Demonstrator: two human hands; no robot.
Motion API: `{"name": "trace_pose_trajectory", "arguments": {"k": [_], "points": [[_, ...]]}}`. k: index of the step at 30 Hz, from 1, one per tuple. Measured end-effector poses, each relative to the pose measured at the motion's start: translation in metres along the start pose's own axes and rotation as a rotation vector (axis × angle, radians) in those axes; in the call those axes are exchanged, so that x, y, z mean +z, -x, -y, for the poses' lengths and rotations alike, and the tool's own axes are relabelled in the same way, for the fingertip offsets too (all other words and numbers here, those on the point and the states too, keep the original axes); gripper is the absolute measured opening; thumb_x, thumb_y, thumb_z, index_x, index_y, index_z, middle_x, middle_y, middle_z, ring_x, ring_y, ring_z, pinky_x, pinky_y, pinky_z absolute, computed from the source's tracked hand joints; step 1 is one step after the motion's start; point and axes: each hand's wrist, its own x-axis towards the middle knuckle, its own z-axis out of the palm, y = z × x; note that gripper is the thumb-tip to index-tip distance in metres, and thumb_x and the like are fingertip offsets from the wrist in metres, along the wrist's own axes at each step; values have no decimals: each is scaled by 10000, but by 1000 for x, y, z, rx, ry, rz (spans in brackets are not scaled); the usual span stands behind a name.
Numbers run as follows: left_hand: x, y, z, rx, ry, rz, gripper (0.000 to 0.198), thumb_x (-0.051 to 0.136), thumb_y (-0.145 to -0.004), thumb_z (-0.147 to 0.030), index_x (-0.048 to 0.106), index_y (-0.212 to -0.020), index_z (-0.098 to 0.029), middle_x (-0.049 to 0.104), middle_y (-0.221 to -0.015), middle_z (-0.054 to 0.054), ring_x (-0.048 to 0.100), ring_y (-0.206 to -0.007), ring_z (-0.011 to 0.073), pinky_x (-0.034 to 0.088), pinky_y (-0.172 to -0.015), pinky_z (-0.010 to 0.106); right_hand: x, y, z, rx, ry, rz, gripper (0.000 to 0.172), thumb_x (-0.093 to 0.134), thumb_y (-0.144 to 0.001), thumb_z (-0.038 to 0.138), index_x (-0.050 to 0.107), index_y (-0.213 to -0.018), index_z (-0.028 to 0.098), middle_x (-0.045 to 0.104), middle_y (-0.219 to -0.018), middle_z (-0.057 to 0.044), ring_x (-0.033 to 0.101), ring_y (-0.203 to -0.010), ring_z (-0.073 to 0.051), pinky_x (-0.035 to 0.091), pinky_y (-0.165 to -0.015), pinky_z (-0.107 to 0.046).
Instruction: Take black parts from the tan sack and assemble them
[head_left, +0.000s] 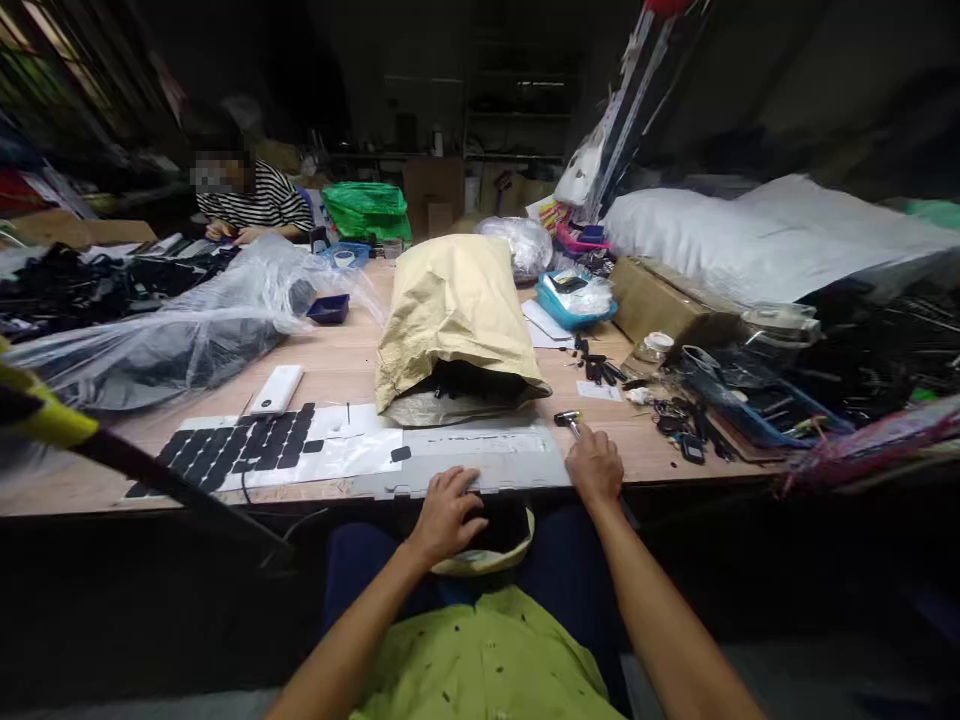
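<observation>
A long grey keyboard frame [487, 455] lies along the near edge of the wooden table [337, 365]. My left hand [448, 513] rests curled on its front edge, fingers closed over the rim. My right hand [594, 464] is closed at the frame's right end, gripping a small metal tool [568, 420] whose tip points away from me. To the left, a white sheet [337, 450] carries several black keycaps [240, 450] in rows. A tan paper sack [454, 320] with black contents spilling from its mouth stands just behind the frame.
A white power bank [276, 389] lies left of the sack. Clear plastic bags [187, 320] of black parts fill the left side. A cardboard box [660, 305], blue trays [574, 300] and loose black parts crowd the right. A person in a striped shirt [255, 200] sits far left.
</observation>
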Motion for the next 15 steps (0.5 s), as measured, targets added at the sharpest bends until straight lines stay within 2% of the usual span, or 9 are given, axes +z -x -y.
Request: {"name": "trace_pose_trajectory", "arguments": {"k": [4,9,12,15], "points": [[-16,-62,27,-203,12,-84,193,684,-845,-244,733,-1030,-218,723,-1028,80,653,-1006,250,526,-926,396,3,1,0,1,-9,-9,332,515,-874,130,695,-1151,162,594,-877,-108,524,-819,-223,316,-642,-305],[-47,-139,64,-491,-186,-153,249,603,-856,-151,697,-1086,-170,667,-1131,121,617,-1078,271,502,-974,386,6,1,1,16,-27,-28,318,508,-881,132,698,-1135,158,584,-870,-105,522,-810,-221,309,-623,-298],[-63,-165,79,-606,-288,-141,279,628,-833,-160,667,-1109,-158,636,-1154,139,595,-1120,298,498,-956,378,9,1,1,17,-26,-48,319,510,-877,137,697,-1134,160,579,-869,-102,520,-806,-221,316,-624,-299],[-72,-174,89,-697,-287,-100,282,630,-841,-182,645,-1122,-163,645,-1128,144,614,-1103,320,514,-883,378,12,1,1,16,-17,-57,318,513,-876,151,692,-1138,163,573,-868,-100,517,-810,-223,323,-627,-302]]}}
